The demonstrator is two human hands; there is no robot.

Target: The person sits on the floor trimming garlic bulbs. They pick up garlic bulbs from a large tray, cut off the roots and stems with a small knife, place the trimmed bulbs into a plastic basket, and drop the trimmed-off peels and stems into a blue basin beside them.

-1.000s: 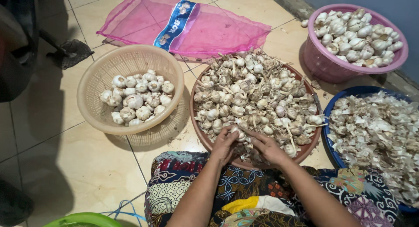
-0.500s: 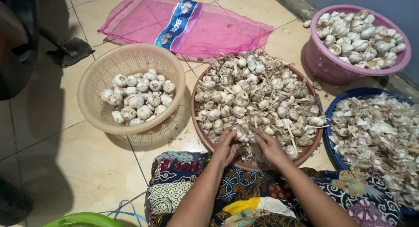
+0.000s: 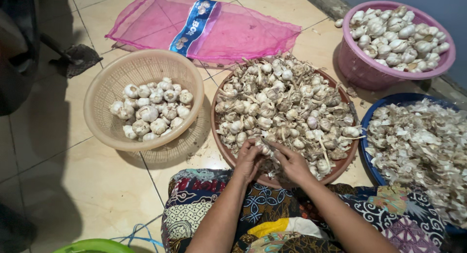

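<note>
Likely a home floor (tiled), garlic basins (image 3: 440, 70), plastic basket (image 3: 104, 95), mesh sack (image 3: 233, 34)

Garlic tray (image 3: 221, 148) between basket (image 3: 99, 121), basin (image 3: 366, 136)

We see tan tile floor (image 3: 73, 185): beige basket (image 3: 104, 95) centre-left, brown tray (image 3: 221, 148) centre, pink mesh sack (image 3: 243, 34) top, pink basin (image 3: 357, 68) upper right, blue basin (image 3: 372, 121) right.
</note>
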